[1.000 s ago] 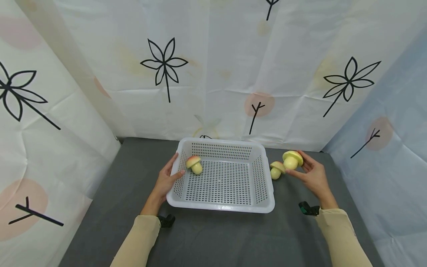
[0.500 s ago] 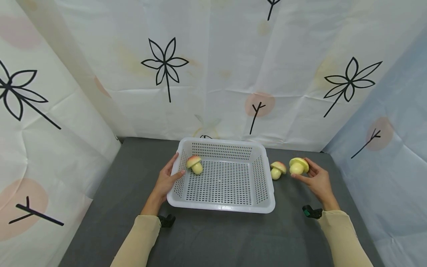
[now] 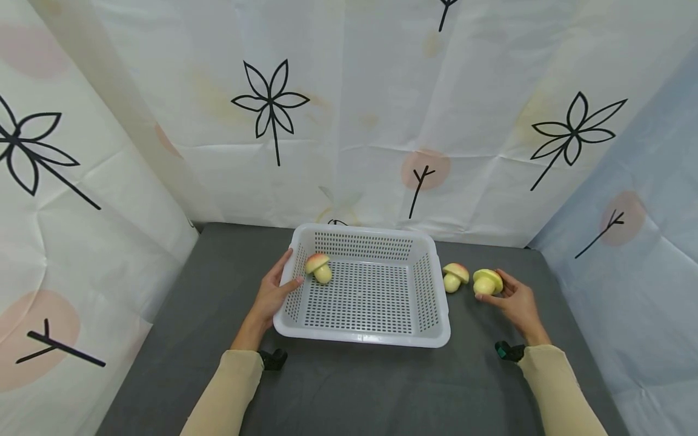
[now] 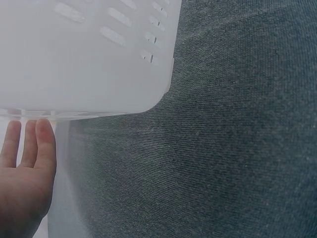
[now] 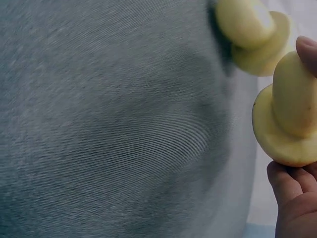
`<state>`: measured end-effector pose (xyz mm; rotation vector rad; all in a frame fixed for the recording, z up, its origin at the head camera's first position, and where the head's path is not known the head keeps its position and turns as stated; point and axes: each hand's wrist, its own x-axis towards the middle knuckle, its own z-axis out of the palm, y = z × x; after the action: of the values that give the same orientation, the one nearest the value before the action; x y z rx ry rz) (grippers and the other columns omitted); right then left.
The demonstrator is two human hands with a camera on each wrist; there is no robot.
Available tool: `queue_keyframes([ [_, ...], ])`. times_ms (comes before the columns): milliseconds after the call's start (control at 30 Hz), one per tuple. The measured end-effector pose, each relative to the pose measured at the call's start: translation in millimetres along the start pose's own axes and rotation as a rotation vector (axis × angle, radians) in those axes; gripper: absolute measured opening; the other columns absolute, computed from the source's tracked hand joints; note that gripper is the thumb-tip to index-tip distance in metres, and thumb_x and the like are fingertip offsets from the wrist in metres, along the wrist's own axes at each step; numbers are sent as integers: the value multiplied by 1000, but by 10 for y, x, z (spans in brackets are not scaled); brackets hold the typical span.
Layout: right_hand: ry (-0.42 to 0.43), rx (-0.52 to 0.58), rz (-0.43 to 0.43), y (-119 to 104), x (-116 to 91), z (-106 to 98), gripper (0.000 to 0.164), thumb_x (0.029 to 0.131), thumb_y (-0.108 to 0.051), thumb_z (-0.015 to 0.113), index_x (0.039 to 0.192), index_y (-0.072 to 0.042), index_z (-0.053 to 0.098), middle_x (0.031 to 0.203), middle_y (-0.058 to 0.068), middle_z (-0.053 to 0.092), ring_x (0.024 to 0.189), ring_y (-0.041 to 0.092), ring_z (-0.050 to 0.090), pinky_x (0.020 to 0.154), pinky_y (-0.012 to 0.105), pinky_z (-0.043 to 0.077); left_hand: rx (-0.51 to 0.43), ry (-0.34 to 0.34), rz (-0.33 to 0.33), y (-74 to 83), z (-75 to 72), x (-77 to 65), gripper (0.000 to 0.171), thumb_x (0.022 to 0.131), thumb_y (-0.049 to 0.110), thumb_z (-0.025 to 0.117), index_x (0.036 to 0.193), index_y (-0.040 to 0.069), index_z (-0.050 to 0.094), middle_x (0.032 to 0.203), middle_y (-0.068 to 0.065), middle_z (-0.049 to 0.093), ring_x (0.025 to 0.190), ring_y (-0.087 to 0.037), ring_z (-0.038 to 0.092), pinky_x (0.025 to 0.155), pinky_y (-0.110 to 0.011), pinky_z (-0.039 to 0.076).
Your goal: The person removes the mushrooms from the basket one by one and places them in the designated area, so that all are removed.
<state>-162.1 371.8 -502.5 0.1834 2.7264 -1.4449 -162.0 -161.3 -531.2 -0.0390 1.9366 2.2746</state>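
Right wrist view shows the right hand [image 5: 299,208] pinching a smooth, pale-yellow mushroom [image 5: 292,104] by stem and cap, a second mushroom [image 5: 247,25] just beyond. Only the head view places both right of a white perforated basket [image 3: 360,341], its rim gripped by the left hand [image 3: 274,295], a third mushroom [image 3: 319,268], reddish-capped, inside, leaf-printed cloth [image 3: 349,121] behind.

In the head view, some fingers of the left hand [image 3: 269,297] are hidden and both sleeves [image 3: 223,390] are cut off at the bottom. In the left wrist view, the white basket [image 4: 89,69] is cropped at top and left; in the right wrist view, the held mushroom [image 5: 292,109] and right hand [image 5: 299,210] are cropped at right.
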Motion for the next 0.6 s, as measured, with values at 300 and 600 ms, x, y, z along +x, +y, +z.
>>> queue_keyframes([
  [300, -50, -48, 12, 146, 30, 77, 97, 88, -20, 82, 158, 8, 20, 158, 36, 24, 142, 52, 31, 110, 56, 36, 8, 8, -5, 11, 4, -6, 79, 100, 2, 62, 162, 34, 25, 164, -5, 30, 137, -45, 45, 100, -63, 45],
  [600, -50, -74, -6, 164, 102, 98, 98, 87, -19, 83, 158, 8, 20, 157, 36, 24, 143, 52, 29, 112, 56, 33, 19, 14, -17, 11, -1, -5, 78, 101, 2, 61, 162, 36, 25, 164, -5, 31, 136, -45, 46, 100, -62, 46],
])
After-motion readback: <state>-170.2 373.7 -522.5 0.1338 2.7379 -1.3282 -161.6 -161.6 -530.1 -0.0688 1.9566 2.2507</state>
